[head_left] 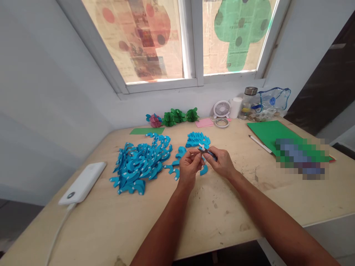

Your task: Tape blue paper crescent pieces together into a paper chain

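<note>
My right hand (pixel 222 162) is closed around a slim dark bladed tool (pixel 210 153); whether it is scissors or a knife I cannot tell. A small white piece (pixel 202 146) shows by the tool's tip. Close beside it, my left hand (pixel 190 164) is pinched, and what lies between its fingertips is too small to make out. Blue curved paper pieces (pixel 180 152) lie around my hands, with a bunched row of blue paper pieces (pixel 197 139) just behind. To the left is a large heap of blue paper pieces (pixel 141 159), many bearing small white patches.
A white power bank (pixel 83 183) with a cable lies at left. Along the wall stand folded green paper shapes (pixel 179 115), a small fan (pixel 222 109), a tape roll (pixel 221 122) and a glass bottle (pixel 248 103). A white pen (pixel 260 144) lies beside green sheets (pixel 273 135) at right.
</note>
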`<state>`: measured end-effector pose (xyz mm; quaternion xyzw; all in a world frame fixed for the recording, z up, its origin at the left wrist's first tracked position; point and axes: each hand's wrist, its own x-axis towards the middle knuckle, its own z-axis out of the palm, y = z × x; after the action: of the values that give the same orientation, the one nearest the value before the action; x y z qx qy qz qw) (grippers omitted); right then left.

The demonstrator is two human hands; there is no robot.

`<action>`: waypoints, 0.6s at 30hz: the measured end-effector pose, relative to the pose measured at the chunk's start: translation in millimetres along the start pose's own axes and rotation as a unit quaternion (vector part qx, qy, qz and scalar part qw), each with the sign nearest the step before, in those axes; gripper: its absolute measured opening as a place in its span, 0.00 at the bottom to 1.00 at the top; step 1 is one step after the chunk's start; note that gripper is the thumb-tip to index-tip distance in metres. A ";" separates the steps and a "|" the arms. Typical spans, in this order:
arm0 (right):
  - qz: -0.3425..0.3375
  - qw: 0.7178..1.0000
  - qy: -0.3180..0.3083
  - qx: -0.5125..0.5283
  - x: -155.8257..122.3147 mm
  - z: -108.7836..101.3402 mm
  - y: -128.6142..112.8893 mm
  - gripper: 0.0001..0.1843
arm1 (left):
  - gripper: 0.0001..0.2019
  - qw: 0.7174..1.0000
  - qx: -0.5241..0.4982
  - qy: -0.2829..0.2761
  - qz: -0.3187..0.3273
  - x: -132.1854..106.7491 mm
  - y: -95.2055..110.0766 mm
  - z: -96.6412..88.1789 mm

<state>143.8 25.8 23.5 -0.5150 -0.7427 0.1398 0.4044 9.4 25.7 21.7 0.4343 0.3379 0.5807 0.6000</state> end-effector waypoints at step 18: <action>-0.016 1.000 0.010 0.005 0.0 4.1 1.4 0.17 | 0.15 0.999 0.028 0.022 0.003 3.1 -5.8 -3.8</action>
<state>141.7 27.3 20.0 -0.5021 -0.7461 0.1321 0.4167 8.5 29.6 15.2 0.4396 0.3656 0.5821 0.5782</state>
